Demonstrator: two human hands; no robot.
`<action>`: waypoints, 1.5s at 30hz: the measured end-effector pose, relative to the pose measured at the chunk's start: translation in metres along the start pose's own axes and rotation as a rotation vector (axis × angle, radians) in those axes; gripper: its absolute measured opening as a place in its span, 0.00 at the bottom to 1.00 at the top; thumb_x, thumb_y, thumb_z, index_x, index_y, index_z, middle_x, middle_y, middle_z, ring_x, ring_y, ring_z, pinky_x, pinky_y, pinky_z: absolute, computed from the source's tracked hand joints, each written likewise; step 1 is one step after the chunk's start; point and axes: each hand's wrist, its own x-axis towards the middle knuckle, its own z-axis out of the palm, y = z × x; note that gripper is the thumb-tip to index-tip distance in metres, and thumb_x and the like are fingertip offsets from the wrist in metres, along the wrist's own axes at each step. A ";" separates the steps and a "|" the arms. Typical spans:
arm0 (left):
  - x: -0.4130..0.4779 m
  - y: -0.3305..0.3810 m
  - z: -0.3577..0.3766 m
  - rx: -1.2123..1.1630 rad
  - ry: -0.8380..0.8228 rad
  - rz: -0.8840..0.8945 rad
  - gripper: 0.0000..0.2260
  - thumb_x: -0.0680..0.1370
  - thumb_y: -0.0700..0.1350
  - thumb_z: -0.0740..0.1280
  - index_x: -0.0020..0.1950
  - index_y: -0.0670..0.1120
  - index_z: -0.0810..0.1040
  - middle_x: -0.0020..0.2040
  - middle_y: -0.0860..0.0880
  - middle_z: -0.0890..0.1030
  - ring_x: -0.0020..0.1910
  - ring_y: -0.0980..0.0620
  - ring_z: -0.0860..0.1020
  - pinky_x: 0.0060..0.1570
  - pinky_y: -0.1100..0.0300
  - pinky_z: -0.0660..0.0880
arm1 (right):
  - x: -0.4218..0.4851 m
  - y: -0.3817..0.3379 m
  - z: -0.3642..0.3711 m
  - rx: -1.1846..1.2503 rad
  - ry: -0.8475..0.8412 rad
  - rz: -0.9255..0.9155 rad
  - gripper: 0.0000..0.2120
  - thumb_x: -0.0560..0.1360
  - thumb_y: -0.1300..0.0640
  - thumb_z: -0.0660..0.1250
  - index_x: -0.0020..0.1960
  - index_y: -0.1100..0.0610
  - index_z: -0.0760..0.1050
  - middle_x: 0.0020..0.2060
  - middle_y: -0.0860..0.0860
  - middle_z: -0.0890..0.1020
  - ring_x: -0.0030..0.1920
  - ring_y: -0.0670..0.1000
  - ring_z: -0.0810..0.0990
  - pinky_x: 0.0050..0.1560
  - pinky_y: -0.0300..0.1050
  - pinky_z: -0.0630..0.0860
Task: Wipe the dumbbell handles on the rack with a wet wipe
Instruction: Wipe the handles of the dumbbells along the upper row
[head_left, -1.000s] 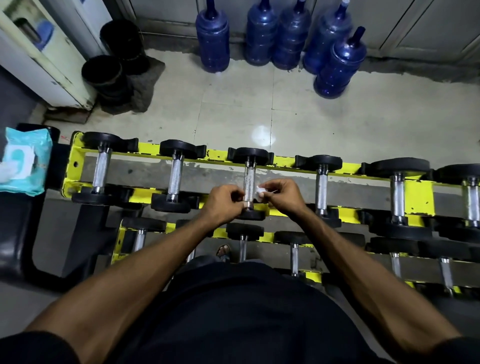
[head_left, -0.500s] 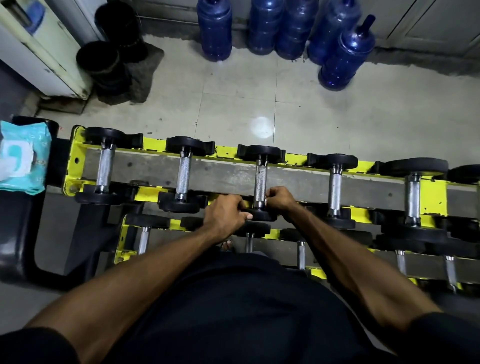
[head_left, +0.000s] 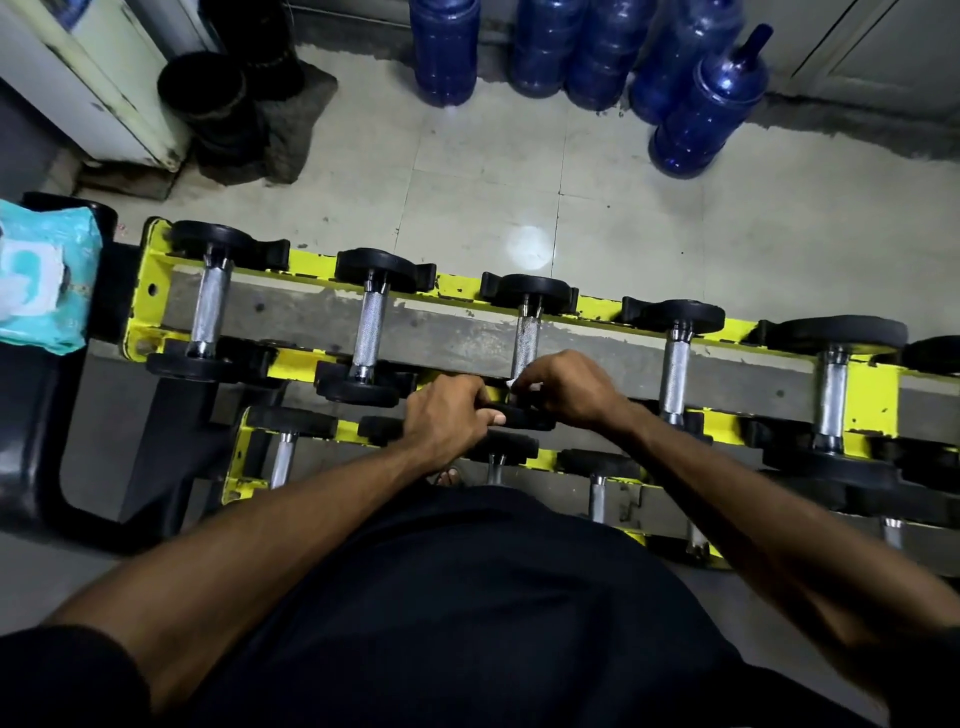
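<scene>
Both hands have dropped from mid-handle to the near end of the third dumbbell (head_left: 535, 292) from the left end of the rack's (head_left: 457, 287) top tier. There the left hand (head_left: 447, 415) grips its near black head, and the right hand (head_left: 569, 387) pinches the white wet wipe (head_left: 521, 385) against the knurled handle (head_left: 525, 338).

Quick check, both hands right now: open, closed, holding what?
Left hand: closed, gripping the near end of the third dumbbell from the left.
Right hand: closed, holding the wet wipe at its handle.
</scene>
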 end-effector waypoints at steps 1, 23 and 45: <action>0.000 -0.001 0.000 0.008 0.005 0.011 0.12 0.73 0.60 0.73 0.46 0.53 0.81 0.36 0.57 0.79 0.38 0.57 0.75 0.40 0.60 0.66 | 0.005 -0.007 -0.004 -0.083 -0.060 -0.014 0.11 0.73 0.56 0.74 0.55 0.47 0.83 0.50 0.48 0.85 0.48 0.51 0.83 0.44 0.47 0.80; -0.015 -0.021 -0.001 0.285 -0.062 0.475 0.21 0.80 0.56 0.65 0.73 0.56 0.71 0.65 0.56 0.76 0.59 0.54 0.76 0.47 0.61 0.70 | -0.015 0.017 0.032 0.680 0.174 0.526 0.07 0.69 0.65 0.77 0.42 0.57 0.81 0.39 0.55 0.85 0.39 0.52 0.84 0.42 0.51 0.83; -0.009 -0.025 0.003 0.307 -0.067 0.552 0.19 0.79 0.53 0.66 0.70 0.53 0.76 0.59 0.53 0.78 0.54 0.53 0.77 0.52 0.54 0.78 | 0.001 -0.003 0.010 1.393 0.499 0.666 0.11 0.73 0.72 0.70 0.53 0.61 0.79 0.48 0.58 0.83 0.46 0.57 0.84 0.38 0.45 0.82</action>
